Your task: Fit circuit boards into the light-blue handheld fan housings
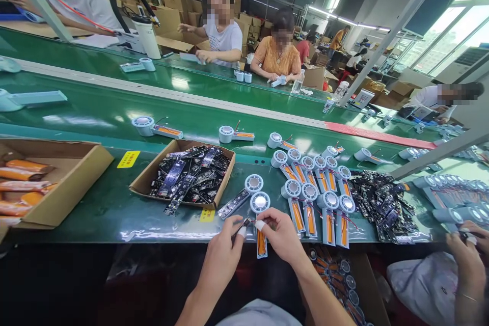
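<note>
Your right hand (pixel 280 234) covers the middle of the fan unit (pixel 260 221), so its wiring cannot be read. The small part pinched in your left hand (pixel 225 252) is too small to identify. The carton (pixel 72 173) at left is cut by the frame edge. Faces across the table (pixel 114 209) are blurred.

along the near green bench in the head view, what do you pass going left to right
Open carton of orange packets → cardboard tray of black circuit boards → left hand → right hand, both at one fan part → rows of fan parts with orange batteries → loose heap of black boards.
</note>
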`<state>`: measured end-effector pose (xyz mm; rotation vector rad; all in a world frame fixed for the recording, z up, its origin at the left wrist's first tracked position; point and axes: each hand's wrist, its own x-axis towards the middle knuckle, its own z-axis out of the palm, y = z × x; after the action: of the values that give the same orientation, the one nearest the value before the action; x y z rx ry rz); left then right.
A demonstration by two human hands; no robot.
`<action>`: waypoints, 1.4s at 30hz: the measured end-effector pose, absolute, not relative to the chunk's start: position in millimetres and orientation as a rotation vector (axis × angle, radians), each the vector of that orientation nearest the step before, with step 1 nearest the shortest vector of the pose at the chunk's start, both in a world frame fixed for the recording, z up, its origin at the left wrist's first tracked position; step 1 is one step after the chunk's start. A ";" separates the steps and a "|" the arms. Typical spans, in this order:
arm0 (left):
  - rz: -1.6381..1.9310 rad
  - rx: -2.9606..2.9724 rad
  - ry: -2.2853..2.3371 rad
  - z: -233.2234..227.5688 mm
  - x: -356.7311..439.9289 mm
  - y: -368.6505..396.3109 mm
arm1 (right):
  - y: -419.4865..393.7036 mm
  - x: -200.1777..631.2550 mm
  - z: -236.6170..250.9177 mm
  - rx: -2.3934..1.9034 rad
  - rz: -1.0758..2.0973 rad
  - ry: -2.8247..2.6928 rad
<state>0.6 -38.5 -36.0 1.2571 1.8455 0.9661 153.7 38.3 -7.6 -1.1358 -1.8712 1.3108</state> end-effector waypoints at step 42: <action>1.264 1.686 1.654 -43.2 -12.2 -32.7 | 60.2 159.2 -4.1 -0.749 0.701 -2.531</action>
<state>-12.2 -32.7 -43.2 1.6856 1.6541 1.2636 159.2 60.2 -4.1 -0.7493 -2.5308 0.7013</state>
